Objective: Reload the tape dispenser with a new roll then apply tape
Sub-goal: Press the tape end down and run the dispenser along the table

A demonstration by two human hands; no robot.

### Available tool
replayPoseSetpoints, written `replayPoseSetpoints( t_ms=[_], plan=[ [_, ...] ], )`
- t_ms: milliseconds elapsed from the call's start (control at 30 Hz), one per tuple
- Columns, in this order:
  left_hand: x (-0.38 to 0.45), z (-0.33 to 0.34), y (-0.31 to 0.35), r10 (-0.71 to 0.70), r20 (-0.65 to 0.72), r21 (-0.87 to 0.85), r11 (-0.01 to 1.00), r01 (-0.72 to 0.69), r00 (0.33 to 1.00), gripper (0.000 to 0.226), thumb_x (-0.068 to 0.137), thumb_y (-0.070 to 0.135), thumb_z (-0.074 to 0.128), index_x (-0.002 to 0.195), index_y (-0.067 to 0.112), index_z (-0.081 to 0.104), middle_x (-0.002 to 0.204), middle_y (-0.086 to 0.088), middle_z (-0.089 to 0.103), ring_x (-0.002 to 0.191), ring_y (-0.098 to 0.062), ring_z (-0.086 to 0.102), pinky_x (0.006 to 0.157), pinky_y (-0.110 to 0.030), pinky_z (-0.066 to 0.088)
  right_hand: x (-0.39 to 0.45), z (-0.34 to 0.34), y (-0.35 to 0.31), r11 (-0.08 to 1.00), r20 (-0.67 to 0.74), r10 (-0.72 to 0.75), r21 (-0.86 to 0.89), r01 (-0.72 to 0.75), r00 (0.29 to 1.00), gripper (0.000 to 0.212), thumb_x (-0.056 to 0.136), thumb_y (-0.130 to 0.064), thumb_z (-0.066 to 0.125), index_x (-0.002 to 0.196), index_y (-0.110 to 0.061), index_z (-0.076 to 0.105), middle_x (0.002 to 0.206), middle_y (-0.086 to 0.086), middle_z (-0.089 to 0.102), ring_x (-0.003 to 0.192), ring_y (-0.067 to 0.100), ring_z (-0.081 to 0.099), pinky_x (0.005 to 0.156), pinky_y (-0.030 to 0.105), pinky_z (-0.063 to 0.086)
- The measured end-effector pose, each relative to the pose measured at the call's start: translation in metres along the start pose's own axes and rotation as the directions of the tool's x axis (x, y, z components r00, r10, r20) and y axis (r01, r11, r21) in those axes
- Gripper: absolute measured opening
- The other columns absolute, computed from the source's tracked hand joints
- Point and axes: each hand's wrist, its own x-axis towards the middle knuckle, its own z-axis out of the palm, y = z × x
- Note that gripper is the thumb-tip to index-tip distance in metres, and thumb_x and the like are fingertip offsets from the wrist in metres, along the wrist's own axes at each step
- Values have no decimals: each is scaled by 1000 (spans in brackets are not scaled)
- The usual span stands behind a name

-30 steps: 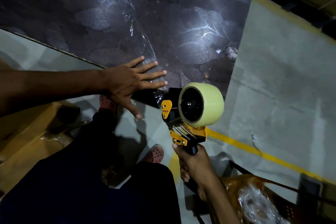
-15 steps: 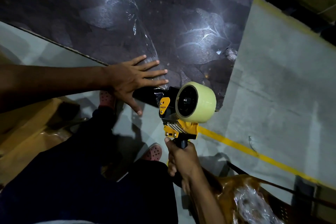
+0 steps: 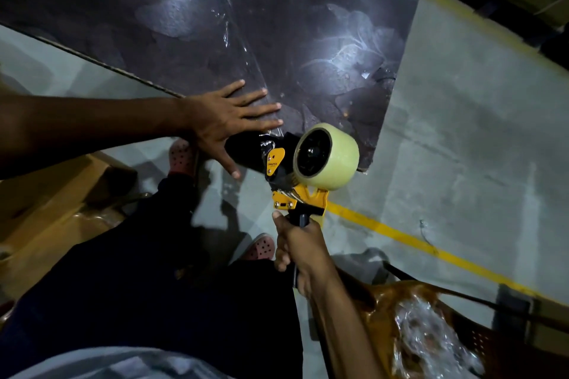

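My right hand grips the black handle of a yellow and black tape dispenser loaded with a pale yellow tape roll. The dispenser's front end sits at the near edge of a large dark box. A strip of clear tape runs up the middle of the box top from the dispenser. My left hand lies flat with fingers spread on the box, just left of the tape, thumb hanging over the near edge.
A grey concrete floor with a yellow line lies to the right. A brown plastic chair with crumpled clear film is at the lower right. Cardboard lies at the left. My dark-trousered legs and pink clogs fill the bottom.
My right hand has brought the dispenser left and towards the box's near edge, close to my left hand. The left hand has stayed flat on the box.
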Motion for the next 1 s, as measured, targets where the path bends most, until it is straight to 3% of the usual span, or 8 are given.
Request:
replayPoseSetpoints(
  t_ms=[267,500,600,667,733,900,1000],
  plan=[
    [-3,-7,7,-25,42,-3,1000,25,999,137,60,110,34,164,39,-20,177,2,-19,164,-35,-14,130,-66,0,0,3,6,1000,-29,-24,-19,23,999,43,104,-19,65,68,-14,43,37,-3,33,27,16,27,43,27,27],
    [-3,-11,10,-40,74,-13,999,41,996,138,61,110,40,162,42,-23,176,4,-22,163,-34,-18,130,-66,-3,10,-9,21,960,-55,-156,-243,138,986,39,101,-24,69,70,-15,46,40,0,36,28,19,33,41,25,28],
    [-2,-9,8,-39,65,-1,999,39,997,138,62,108,44,163,41,-21,177,3,-21,164,-34,-17,130,-65,-4,14,-18,56,935,-69,-116,-343,86,991,40,99,-30,71,67,-18,50,45,0,44,33,17,43,44,26,36],
    [0,-5,7,-36,47,-3,999,36,998,138,61,109,42,164,41,-21,177,3,-20,163,-34,-18,130,-65,-6,12,-22,80,957,-103,-49,-289,17,993,42,98,-29,72,65,-18,50,45,-2,46,37,19,47,48,30,40],
    [-1,-4,6,-42,29,-5,999,42,999,138,60,110,38,164,41,-20,177,2,-19,164,-34,-17,129,-65,-6,11,-22,86,987,-87,6,-157,-20,996,45,101,-26,70,66,-15,45,40,-1,40,30,17,40,40,24,34],
    [-1,-2,9,-37,18,-6,999,37,999,139,55,113,28,162,41,-25,176,2,-22,162,-34,-20,129,-65,-6,-2,-18,64,999,12,-36,-17,36,999,45,102,-25,69,69,-15,40,42,-1,32,29,15,31,38,23,29],
    [-1,-1,12,-45,0,-1,999,45,999,139,54,114,22,161,41,-26,176,0,-21,162,-34,-20,128,-66,-5,-9,-15,57,995,68,-57,91,51,996,40,100,-28,72,73,-15,46,50,3,28,33,17,30,40,24,29]
  ],
)
